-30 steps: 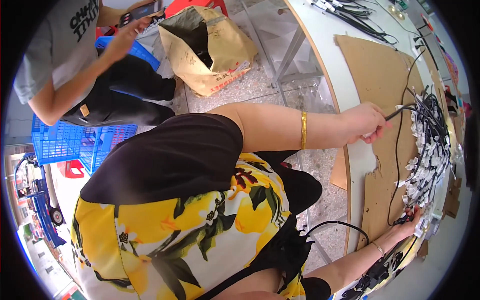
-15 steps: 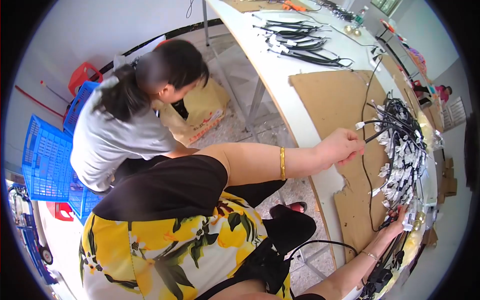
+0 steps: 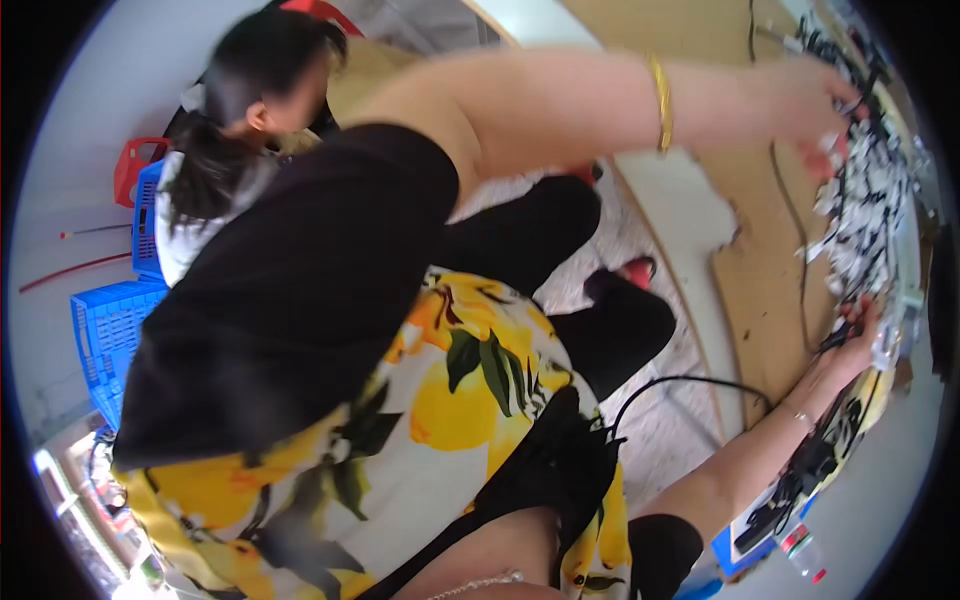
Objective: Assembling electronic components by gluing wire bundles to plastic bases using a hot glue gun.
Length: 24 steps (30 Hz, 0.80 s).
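A heap of black cables with white connectors [image 3: 868,205] lies along the table's right side. My left hand [image 3: 805,105], with a gold bangle at the wrist, reaches over the heap's far part. Motion smears its fingers, so whether they hold a cable cannot be made out. At the heap's near end my right hand [image 3: 860,335] is closed around black cables, its fingers partly hidden. A thin silver bracelet circles that wrist.
Brown cardboard [image 3: 765,270] covers part of the white table [image 3: 680,205], and a single dark cable runs over it. A co-worker [image 3: 250,110] crouches on the left beside blue crates [image 3: 112,335]. A plastic bottle [image 3: 802,550] lies at the lower right.
My left hand has moved from above the cardboard, where it pinched a cable, to the heap. The whole view has swung and come closer. My right hand stays at the heap's near end.
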Available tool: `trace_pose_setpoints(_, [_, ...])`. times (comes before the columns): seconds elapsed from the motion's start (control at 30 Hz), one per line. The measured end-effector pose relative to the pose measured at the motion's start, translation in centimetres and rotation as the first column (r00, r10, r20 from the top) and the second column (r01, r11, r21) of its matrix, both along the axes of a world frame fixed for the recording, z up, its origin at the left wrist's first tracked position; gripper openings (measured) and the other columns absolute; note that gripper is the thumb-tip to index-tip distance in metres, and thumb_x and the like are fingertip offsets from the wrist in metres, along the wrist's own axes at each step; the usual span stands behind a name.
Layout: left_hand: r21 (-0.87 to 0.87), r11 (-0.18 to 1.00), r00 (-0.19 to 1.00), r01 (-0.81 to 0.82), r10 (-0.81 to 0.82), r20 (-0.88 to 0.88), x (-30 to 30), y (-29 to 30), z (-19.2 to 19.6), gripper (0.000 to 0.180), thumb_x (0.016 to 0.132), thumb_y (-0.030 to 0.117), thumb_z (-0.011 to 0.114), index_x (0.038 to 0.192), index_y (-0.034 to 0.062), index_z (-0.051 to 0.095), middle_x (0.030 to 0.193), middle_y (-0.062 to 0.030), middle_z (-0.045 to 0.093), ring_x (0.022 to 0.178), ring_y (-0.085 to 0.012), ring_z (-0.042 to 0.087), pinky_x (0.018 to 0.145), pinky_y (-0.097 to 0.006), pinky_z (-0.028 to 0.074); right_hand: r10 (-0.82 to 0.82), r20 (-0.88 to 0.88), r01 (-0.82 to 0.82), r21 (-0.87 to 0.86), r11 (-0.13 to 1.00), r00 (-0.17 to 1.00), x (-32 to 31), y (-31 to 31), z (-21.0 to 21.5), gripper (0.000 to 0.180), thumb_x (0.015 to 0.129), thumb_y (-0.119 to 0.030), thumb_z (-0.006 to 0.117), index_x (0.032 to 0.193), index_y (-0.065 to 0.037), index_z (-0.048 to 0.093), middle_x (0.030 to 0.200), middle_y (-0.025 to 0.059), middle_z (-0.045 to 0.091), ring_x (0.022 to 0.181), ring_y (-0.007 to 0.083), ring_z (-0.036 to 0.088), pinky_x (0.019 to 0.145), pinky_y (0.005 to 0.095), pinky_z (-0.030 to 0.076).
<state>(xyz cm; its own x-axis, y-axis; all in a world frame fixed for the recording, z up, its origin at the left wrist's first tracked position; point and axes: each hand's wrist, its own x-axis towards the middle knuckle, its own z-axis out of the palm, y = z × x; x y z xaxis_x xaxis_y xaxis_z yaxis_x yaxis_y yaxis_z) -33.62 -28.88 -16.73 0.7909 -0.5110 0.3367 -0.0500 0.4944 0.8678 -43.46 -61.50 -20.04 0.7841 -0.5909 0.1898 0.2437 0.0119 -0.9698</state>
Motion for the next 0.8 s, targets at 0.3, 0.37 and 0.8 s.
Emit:
trace_pose_setpoints(0.3, [0.289,0.94,0.974,-0.18,0.13,0.186,1.9,2.2,-1.0,0.001,0.068,-0.003,0.058,0.067,-0.0039,0.057,0.056,-0.0127,0.056,0.041,-0.02,0.054,0.038,-0.031,0.045,-0.011,-0.023,0.012,0.069,0.998,1.0,-0.8,-3.4,-1.5,0.018,0.085,-0.011,0.051,0.094,0.004,0.054,0.09,0.0111,0.06,0.065,0.0154,0.05,0.067,0.0299,0.046])
trace_pose_setpoints(0.37, [0.164,0.985,0.993,-0.057,0.038,0.114,2.5,1.9,-1.6,0.002,0.068,-0.004,0.057,0.066,-0.0036,0.056,0.056,-0.0128,0.056,0.041,-0.0192,0.054,0.038,-0.03,0.045,0.024,-0.031,-0.022,0.049,0.999,0.999,-0.9,-3.7,-1.3,0.019,0.085,-0.011,0.051,0.095,0.005,0.054,0.087,0.0111,0.06,0.063,0.0152,0.049,0.067,0.0302,0.045])
trace_pose_setpoints(0.8, [0.051,0.993,0.991,-0.103,0.107,-0.082,-0.2,-1.7,-0.6,0.041,0.078,0.002,0.055,0.116,-0.0077,0.045,0.078,-0.0126,0.062,0.058,-0.0156,0.061,0.051,-0.024,0.047,-0.119,-0.031,0.12,0.028,0.992,0.992,-1.8,2.6,-0.1,0.02,0.083,-0.013,0.057,0.094,0.004,0.055,0.081,0.0093,0.058,0.055,0.0099,0.041,0.057,0.0257,0.039])
